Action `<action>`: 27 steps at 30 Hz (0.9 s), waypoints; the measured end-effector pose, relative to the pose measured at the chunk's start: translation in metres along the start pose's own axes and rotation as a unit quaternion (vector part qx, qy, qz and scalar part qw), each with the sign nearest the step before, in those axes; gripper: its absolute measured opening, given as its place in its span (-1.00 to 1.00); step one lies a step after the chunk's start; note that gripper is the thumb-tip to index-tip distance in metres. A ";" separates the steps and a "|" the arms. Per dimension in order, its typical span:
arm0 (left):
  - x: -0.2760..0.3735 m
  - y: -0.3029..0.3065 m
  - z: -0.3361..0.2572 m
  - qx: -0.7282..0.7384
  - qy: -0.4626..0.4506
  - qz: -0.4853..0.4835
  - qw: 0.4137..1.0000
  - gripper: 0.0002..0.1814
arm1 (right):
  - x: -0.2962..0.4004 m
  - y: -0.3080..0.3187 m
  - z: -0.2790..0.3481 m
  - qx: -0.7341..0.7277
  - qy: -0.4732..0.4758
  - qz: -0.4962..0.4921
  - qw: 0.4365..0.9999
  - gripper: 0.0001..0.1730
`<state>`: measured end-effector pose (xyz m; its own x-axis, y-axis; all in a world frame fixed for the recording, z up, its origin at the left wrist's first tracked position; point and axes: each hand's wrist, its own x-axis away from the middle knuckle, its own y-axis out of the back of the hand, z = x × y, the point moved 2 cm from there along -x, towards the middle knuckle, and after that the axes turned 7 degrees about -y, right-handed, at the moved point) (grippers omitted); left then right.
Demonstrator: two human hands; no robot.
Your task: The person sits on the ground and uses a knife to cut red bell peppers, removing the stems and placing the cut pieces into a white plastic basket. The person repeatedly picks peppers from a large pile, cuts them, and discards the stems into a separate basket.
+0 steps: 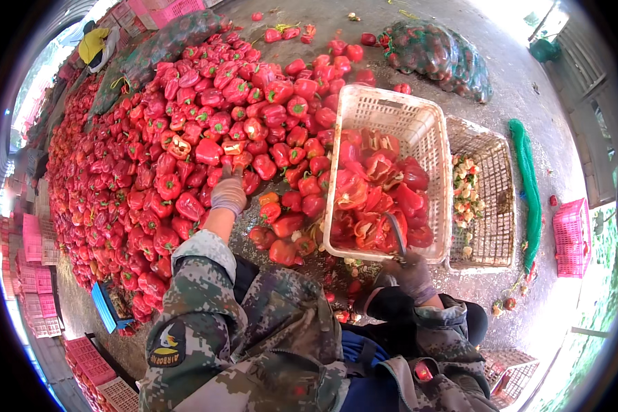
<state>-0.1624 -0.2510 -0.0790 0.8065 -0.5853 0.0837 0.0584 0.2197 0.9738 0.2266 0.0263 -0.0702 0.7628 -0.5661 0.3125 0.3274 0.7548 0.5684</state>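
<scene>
My left hand (pixel 228 194), in a thin glove, reaches onto the heap of red bell peppers (pixel 185 139). Its fingertips touch a pepper there; whether they grip it is unclear. Just above the fingers, a cut pepper (pixel 233 148) shows its pale inside. My right hand (pixel 412 278), also gloved, holds a curved knife (pixel 396 232) by its handle. The blade stands over the near end of a white plastic crate (pixel 391 98). Opened, cored pepper pieces (pixel 376 180) fill the lower part of that crate.
A second white crate (pixel 499 201) with pepper cores (pixel 466 190) stands to the right. Beside it lies a green mesh net (pixel 526 190). Filled mesh sacks (pixel 438 56) rest farther back. A pink crate (pixel 571 237) is at far right. Another person (pixel 93 45) is at upper left.
</scene>
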 end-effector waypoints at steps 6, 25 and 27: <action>-0.016 -0.085 -0.077 0.276 -0.014 0.298 0.914 -0.23 | -0.016 0.009 0.030 -0.094 -0.099 -0.092 0.986 -0.78; -0.055 -0.147 -0.153 0.238 -0.217 0.233 0.917 -0.28 | -0.071 -0.027 0.093 -0.039 0.077 -0.032 0.996 -0.59; -0.048 -0.162 -0.124 0.433 -0.059 0.182 0.881 -0.19 | -0.071 -0.028 0.109 -0.107 0.011 0.000 0.994 -0.62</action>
<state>-0.1375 -0.1619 -0.2674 0.6093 -0.6869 0.3961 -0.7034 -0.2376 0.6699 0.1023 0.0097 -0.0254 0.7742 -0.5601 0.2949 0.4365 0.8098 0.3920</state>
